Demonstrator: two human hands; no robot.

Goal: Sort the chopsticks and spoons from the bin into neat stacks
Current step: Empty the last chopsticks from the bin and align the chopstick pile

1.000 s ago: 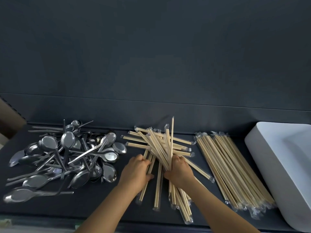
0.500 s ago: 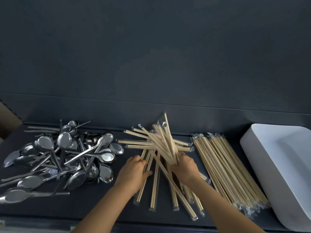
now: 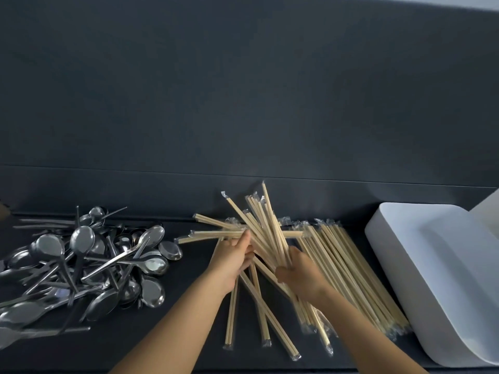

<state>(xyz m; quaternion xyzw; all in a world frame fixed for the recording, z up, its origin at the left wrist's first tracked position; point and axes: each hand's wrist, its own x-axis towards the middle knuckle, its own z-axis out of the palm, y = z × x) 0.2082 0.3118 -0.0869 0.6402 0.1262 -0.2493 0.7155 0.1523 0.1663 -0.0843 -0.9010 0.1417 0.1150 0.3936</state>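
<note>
A loose fan of wrapped wooden chopsticks (image 3: 259,228) lies criss-crossed at the middle of the dark table. My left hand (image 3: 233,256) grips several of them from the left. My right hand (image 3: 298,268) is closed around a tilted bunch whose tips point up and away. To the right lies a tidy stack of wrapped chopsticks (image 3: 351,271), all aligned the same way. A tangled heap of steel spoons (image 3: 89,263) fills the left side.
A white bin (image 3: 437,279) sits at the right edge of the table (image 3: 189,333), next to the tidy stack. A dark padded wall (image 3: 243,90) rises right behind the table. A few chopsticks (image 3: 232,317) reach the front edge.
My right hand has lifted its bunch and swung toward the tidy stack. My left hand has moved up into the fan. The view has shifted a little to the left.
</note>
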